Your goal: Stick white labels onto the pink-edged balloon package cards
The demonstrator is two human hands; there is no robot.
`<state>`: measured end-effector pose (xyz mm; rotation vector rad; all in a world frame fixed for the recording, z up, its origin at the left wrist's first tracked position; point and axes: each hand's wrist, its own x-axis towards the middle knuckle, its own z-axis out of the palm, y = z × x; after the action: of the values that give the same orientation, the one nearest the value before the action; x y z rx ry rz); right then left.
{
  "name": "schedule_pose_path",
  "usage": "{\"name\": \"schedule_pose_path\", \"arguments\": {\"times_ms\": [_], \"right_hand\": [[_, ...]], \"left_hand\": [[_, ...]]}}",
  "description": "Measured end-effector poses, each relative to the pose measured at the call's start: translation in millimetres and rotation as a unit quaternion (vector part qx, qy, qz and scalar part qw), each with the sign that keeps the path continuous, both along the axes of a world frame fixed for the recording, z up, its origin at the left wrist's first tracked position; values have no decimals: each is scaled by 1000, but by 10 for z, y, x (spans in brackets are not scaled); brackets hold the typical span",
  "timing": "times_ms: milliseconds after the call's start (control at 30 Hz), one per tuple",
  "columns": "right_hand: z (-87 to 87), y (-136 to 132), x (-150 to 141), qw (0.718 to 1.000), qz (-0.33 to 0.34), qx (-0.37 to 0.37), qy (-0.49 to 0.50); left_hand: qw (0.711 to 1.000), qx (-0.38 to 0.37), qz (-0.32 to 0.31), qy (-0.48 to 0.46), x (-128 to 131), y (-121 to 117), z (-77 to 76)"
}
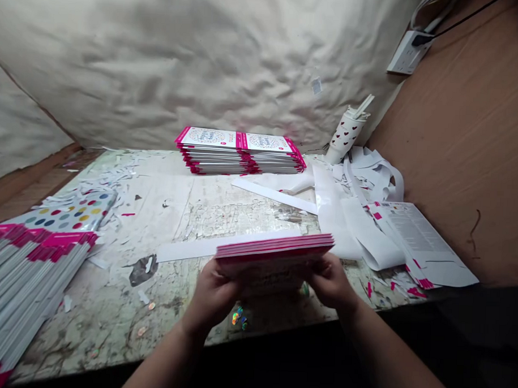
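Observation:
Between my two hands is a small stack of pink-edged printed packets, held upright above the front edge of the table with its pink edges on top. My left hand grips the left end, thumb on the near face. At the right end, my right hand is closed on the same stack. The print on the near face is dark and blurred. Beyond my hands, a neat double pile of matching white and pink packets lies against the back wall. Many more packets lie fanned at the left.
A polka-dot sheet and white paper shreds lie at the left. White strips, curled paper and a printed card spread at the right. A heart-patterned cup stands in the back corner, below a wall socket.

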<state>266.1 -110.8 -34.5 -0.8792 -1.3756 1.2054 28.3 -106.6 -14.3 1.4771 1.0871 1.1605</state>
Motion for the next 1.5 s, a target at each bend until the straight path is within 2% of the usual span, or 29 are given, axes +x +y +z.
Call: {"name": "schedule_pose_path", "arguments": {"times_ms": [67,100,167,233,267,333,433,500,567,667,733,867,900,933,1033,1100,1167,1233,1300,1400,1467,1500], "right_hand": [[35,40,199,996,-70,-29,36],[76,78,306,992,-107,-47,56],[183,174,478,982,-146,-92,80],[275,281,523,977,-122,-150,86],[302,336,483,975,-96,-177,89],[305,450,291,969,-28,-229,93],[217,636,-145,949,57,-296,92],[144,762,-431,936,82,-329,89],[81,877,-666,930,88,-347,83],[-10,1000,-903,935,60,-348,30],[-76,1042,-989,937,34,-347,-8],[-169,1053,-1034,936,28,-352,-17],[-174,1051,-1024,935,30,-352,-16],[-171,1050,-1003,935,32,-353,-15],[-104,1051,-875,934,47,-353,-3],[-24,1051,-754,932,60,-357,20],[57,1051,-654,929,79,-360,46],[103,1056,-621,925,107,-361,54],[84,1066,-671,924,129,-358,37],[-52,1082,-839,936,99,-331,-60],[-148,1093,-940,941,59,-307,-130],[-176,1100,-968,941,43,-297,-153]], "left_hand": [[991,38,-52,121,-282,90,-9],[975,54,-49,211,-440,125,-37],[910,48,-4,411,-694,143,-141],[837,15,28,546,-766,77,-278],[814,1,33,580,-728,18,-341],[793,-6,34,608,-570,-109,-425],[799,12,66,598,-441,-189,-423],[798,17,114,592,-565,-119,-372],[789,4,144,597,-808,17,-321],[793,-11,102,601,-1150,252,-272],[795,-16,73,602,-1264,404,-240],[778,-79,31,622,-1272,670,-97],[788,-95,11,608,-1253,708,-48],[810,-119,-13,573,-1232,725,0],[891,-253,-79,368,-1144,644,92],[904,-337,-81,250,-1062,523,87],[902,-372,-50,213,-970,416,43],[898,-381,-19,220,-889,364,-9],[892,-383,-13,240,-838,370,-40],[882,-366,-32,295,-846,425,-24],[872,-301,-28,386,-914,456,18],[870,-245,-8,427,-968,472,41]]}}
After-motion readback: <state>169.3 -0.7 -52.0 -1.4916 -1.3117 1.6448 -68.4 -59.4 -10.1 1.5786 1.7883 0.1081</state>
